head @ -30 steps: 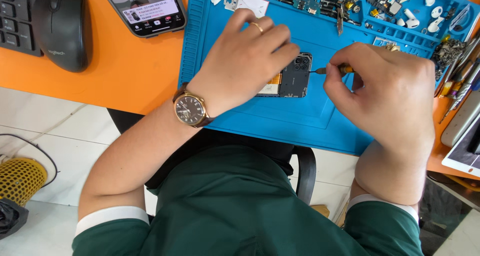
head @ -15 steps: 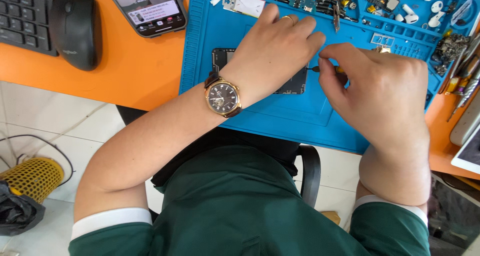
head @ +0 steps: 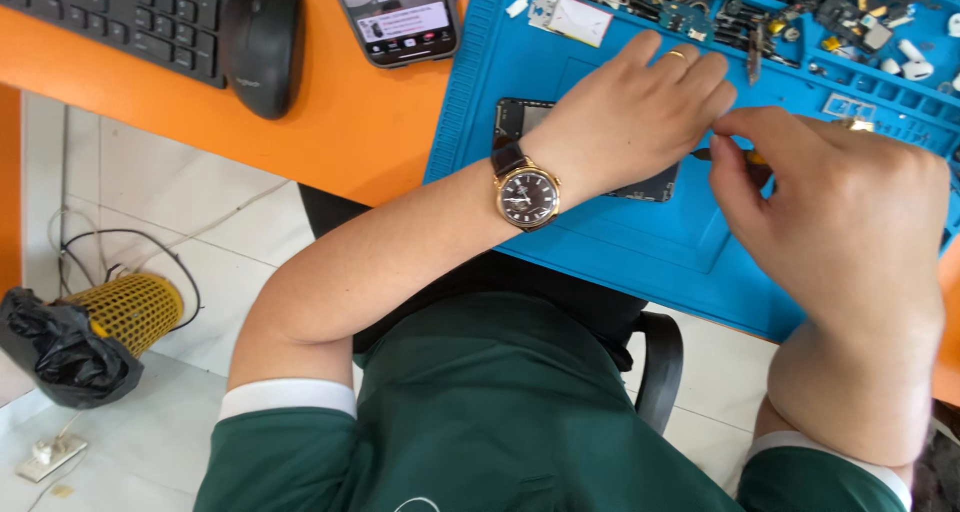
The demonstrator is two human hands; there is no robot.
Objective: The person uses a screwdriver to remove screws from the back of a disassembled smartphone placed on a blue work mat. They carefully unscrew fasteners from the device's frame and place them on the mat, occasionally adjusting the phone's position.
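2 hands are working: your left hand [head: 630, 122] is pinning the opened phone [head: 520, 120] on the blue mat [head: 640, 252], your right hand [head: 830, 202] pinching a screwdriver [head: 722, 155]; it looks fragile, so hold its edges.

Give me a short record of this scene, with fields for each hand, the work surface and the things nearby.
left hand: rests on opened phone, wears wristwatch
right hand: pinches small screwdriver
surface: blue repair mat on orange desk
nearby: mouse, keyboard, lit phone, small parts
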